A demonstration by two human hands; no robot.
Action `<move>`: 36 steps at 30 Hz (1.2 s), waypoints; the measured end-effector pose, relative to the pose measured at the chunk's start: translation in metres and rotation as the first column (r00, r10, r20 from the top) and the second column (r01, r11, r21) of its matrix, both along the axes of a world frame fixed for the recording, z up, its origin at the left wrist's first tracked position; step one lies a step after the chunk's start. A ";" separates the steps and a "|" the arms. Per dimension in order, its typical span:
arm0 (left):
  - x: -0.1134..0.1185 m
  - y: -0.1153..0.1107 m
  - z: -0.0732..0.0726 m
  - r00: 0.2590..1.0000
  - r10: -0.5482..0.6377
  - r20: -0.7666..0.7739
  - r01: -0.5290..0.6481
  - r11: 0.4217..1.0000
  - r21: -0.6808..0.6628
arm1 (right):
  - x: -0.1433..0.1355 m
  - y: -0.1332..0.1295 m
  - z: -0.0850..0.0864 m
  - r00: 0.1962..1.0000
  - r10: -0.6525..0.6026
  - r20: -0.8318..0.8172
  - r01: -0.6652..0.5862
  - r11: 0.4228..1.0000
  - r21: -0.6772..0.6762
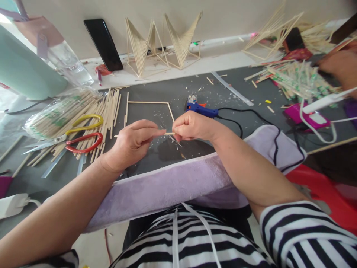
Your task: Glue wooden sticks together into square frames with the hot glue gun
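Between my hands, low over the dark grey table, lies a thin wooden stick (pixel 169 133). My left hand (pixel 136 140) is closed round its left part, with the index finger along it; a stick end juts out past the left side of the hand. The fingertips of my right hand (pixel 185 126) pinch its right end. Just beyond, an open outline of joined sticks (pixel 147 102) lies on the table, its right side running down to my right fingers. A blue glue gun (pixel 202 109) rests right behind my right hand.
Scissors (pixel 83 143) lie on loose sticks (pixel 107 119) beside a bagged bundle (pixel 61 111) at left. A phone (pixel 103 44) and stick models (pixel 181 44) stand at the wall. A cable crosses the lilac cloth (pixel 173 190). Another person's hand (pixel 341 67) is at far right.
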State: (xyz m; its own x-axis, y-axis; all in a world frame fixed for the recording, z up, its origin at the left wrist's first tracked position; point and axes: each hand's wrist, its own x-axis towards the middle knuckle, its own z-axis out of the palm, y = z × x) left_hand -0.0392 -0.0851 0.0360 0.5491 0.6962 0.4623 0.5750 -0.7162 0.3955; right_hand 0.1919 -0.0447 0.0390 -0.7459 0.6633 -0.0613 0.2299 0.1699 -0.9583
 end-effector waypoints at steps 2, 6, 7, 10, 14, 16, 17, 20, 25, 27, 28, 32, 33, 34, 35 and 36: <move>0.001 -0.002 0.002 0.997 0.042 0.059 -0.043 0.999 0.012 | -0.002 -0.001 -0.002 0.984 -0.014 -0.177 -0.004 0.995 -0.096; 0.006 -0.004 0.004 0.979 0.094 0.182 -0.102 0.994 0.035 | -0.008 -0.004 -0.007 0.928 -0.021 -0.373 -0.058 0.978 -0.200; 0.007 -0.004 0.004 0.971 0.103 0.216 -0.111 0.993 0.027 | -0.010 -0.004 -0.008 0.916 -0.024 -0.401 -0.064 0.977 -0.206; 0.010 -0.003 0.003 0.945 0.113 0.306 -0.105 0.994 -0.044 | -0.013 -0.004 -0.010 0.901 -0.065 -0.429 0.005 0.990 -0.139; 0.010 0.002 -0.001 0.925 0.148 0.350 -0.084 0.978 -0.193 | -0.012 -0.003 -0.010 0.944 -0.169 -0.284 0.208 0.971 0.114; 0.009 0.003 -0.002 0.925 0.178 0.337 -0.086 0.959 -0.268 | -0.011 -0.002 -0.010 0.954 -0.224 -0.200 0.270 0.931 0.247; 0.009 0.003 -0.002 0.925 0.190 0.330 -0.089 0.950 -0.299 | -0.011 -0.002 -0.010 0.955 -0.244 -0.170 0.287 0.904 0.317; 0.010 0.002 0.000 0.919 0.227 0.323 -0.101 0.926 -0.364 | -0.013 -0.003 -0.009 0.959 -0.254 -0.123 0.280 0.798 0.534; 0.012 0.001 0.002 0.879 0.310 0.362 -0.084 0.848 -0.523 | -0.011 -0.003 -0.008 0.972 -0.205 -0.116 0.224 0.644 0.732; 0.011 0.001 0.001 0.857 0.323 0.401 -0.007 0.786 -0.618 | -0.009 -0.003 -0.007 0.978 -0.172 -0.116 0.199 0.614 0.764; 0.011 0.002 0.000 0.843 0.329 0.426 0.044 0.747 -0.664 | -0.007 -0.003 -0.006 0.982 -0.154 -0.113 0.184 0.608 0.772; 0.009 0.005 0.001 0.783 0.346 0.516 0.273 0.555 -0.786 | -0.007 -0.005 -0.005 0.988 -0.088 -0.131 0.157 0.623 0.766; 0.009 0.006 0.002 0.773 0.345 0.532 0.325 0.505 -0.800 | -0.007 -0.006 -0.004 0.986 -0.078 -0.144 0.161 0.627 0.762; 0.009 0.006 0.002 0.764 0.344 0.547 0.371 0.460 -0.807 | -0.007 -0.006 -0.002 0.984 -0.091 -0.151 0.175 0.631 0.756; 0.008 0.007 0.003 0.756 0.341 0.559 0.410 0.418 -0.810 | -0.006 -0.007 -0.001 0.979 -0.131 -0.155 0.203 0.629 0.750; 0.008 0.008 0.003 0.750 0.338 0.568 0.442 0.383 -0.811 | -0.004 -0.007 0.002 0.966 -0.202 -0.160 0.252 0.622 0.741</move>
State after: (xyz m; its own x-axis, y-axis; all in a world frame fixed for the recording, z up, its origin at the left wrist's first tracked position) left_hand -0.0316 -0.0771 0.0393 0.4925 0.8495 -0.1890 -0.0797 0.2603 0.9622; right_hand 0.1874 -0.0519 0.0407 -0.5504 0.6092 0.5708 0.3131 0.7845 -0.5353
